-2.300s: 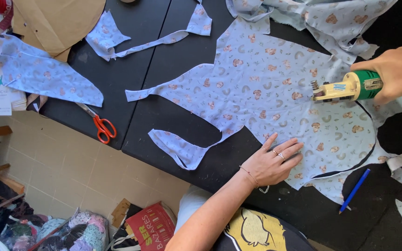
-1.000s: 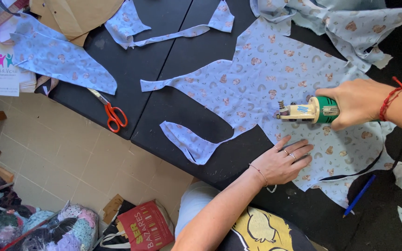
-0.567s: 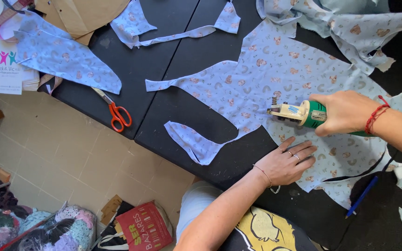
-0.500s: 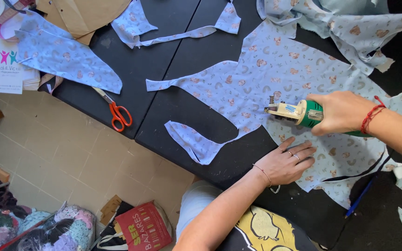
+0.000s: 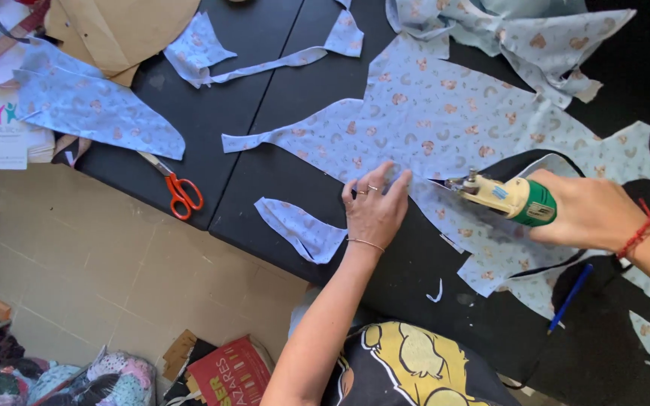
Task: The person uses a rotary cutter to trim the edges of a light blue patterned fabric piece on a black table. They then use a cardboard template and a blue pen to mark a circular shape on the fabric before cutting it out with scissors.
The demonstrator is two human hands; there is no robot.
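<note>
The light blue printed cotton fabric (image 5: 445, 120) lies flat on the black cutting table (image 5: 265, 113). The right hand (image 5: 592, 210) is closed around the cream and green electric rotary cutter (image 5: 509, 197), which has moved left along the fabric since a moment ago. The left hand (image 5: 374, 210), open and flat, has shifted up beside the blade, so the cut seems advancing. Orange-handled scissors (image 5: 178, 188) lie far left of the fabric; a blue pencil (image 5: 569, 297) lies below it.

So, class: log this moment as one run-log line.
left hand: flat on printed blue fabric | right hand: gripping electric fabric cutter, blade at fabric edge | surface: black table | nearby: orange scissors
</note>
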